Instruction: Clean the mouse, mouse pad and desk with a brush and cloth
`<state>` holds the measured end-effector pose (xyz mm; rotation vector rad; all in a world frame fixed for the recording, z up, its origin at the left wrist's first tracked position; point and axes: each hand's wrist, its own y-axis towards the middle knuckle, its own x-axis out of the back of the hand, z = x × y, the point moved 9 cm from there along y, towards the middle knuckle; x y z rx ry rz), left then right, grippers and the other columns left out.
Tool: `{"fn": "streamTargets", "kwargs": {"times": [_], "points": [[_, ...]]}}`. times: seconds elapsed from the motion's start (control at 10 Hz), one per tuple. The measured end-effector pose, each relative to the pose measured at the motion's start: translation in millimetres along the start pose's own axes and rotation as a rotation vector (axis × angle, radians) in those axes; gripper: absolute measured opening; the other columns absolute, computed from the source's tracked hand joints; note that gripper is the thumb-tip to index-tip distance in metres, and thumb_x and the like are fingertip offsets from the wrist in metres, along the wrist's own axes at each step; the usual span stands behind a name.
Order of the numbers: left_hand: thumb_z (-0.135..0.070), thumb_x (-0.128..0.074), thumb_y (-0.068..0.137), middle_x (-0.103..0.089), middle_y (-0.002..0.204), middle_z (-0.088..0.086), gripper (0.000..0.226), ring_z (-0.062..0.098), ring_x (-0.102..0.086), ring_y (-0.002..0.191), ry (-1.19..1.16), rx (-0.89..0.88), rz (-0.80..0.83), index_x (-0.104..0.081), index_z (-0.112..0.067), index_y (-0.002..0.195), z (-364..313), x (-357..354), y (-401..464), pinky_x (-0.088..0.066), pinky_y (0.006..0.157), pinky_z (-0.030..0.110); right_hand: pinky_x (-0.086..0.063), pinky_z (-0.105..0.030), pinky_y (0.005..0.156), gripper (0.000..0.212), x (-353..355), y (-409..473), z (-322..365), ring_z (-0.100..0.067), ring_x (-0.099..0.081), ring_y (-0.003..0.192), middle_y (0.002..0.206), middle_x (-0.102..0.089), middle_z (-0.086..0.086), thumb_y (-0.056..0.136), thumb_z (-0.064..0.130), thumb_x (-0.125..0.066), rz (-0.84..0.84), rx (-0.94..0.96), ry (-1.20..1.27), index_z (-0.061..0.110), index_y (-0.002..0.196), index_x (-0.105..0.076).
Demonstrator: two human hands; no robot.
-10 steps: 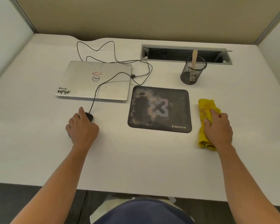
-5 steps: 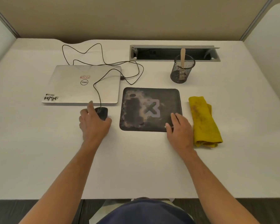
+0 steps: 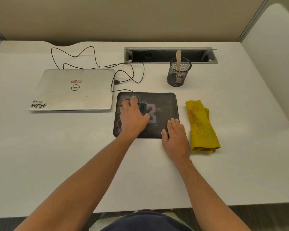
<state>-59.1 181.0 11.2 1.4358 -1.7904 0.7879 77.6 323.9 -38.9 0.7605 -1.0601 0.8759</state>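
The left hand cups the light, rigid wired mouse by its sides on the mouse pad — the right hand lies flat and spread on the pad's corner.

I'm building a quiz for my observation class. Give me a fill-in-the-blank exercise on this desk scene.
1. The left hand rests on the black mouse, which sits on the ____.
2. The folded cloth beside the right hand is ____ in colour.
3. The wooden handle stands in a black mesh ____.
4. The silver laptop has its lid ____.

Missing words: mouse pad; yellow; cup; closed
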Motion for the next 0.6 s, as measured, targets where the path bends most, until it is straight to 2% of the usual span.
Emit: {"fn": "streamTargets", "kwargs": {"times": [0.2, 0.4, 0.5, 0.6], "points": [[-0.049, -0.064, 0.082, -0.039, 0.129, 0.014, 0.066, 0.033, -0.045, 0.112, 0.030, -0.022, -0.032, -0.035, -0.015, 0.130, -21, -14, 7, -0.045, 0.089, 0.042, -0.013, -0.033, 0.115, 0.052, 0, 1, 1, -0.025, -0.032, 0.141, 0.149, -0.040, -0.012, 0.099, 0.035, -0.045, -0.001, -0.002, 0.014, 0.006, 0.142, -0.043], [-0.044, -0.071, 0.079, -0.037, 0.136, 0.015, 0.073, 0.034, -0.045, 0.117, 0.065, -0.025, -0.004, -0.033, -0.014, 0.134, -25, -22, 7, -0.044, 0.094, 0.042, -0.016, -0.035, 0.115, 0.051, 2, 1, 1, -0.027, -0.034, 0.140, 0.148, -0.042, -0.013, 0.098, 0.033, -0.047, -0.018, -0.004, 0.027, 0.005, 0.141, -0.044], [-0.054, -0.071, 0.077, -0.036, 0.138, 0.015, 0.082, 0.034, -0.043, 0.119, 0.056, -0.036, -0.011, -0.031, -0.012, 0.136, -22, -22, 6, -0.042, 0.097, 0.043, -0.018, -0.036, 0.114, 0.051, 3, 1, 2, -0.027, -0.036, 0.139, 0.147, -0.043, -0.014, 0.097, 0.032, -0.049, -0.056, 0.019, 0.030, 0.004, 0.140, -0.045], [-0.066, -0.057, 0.081, -0.038, 0.138, 0.015, 0.081, 0.033, -0.042, 0.120, 0.007, -0.009, -0.044, -0.032, -0.012, 0.135, -9, -16, -1, -0.041, 0.099, 0.044, -0.019, -0.036, 0.115, 0.051, 5, 1, 2, -0.027, -0.035, 0.139, 0.147, -0.043, -0.014, 0.097, 0.032, -0.049, -0.048, 0.006, 0.046, 0.004, 0.140, -0.045]]}}
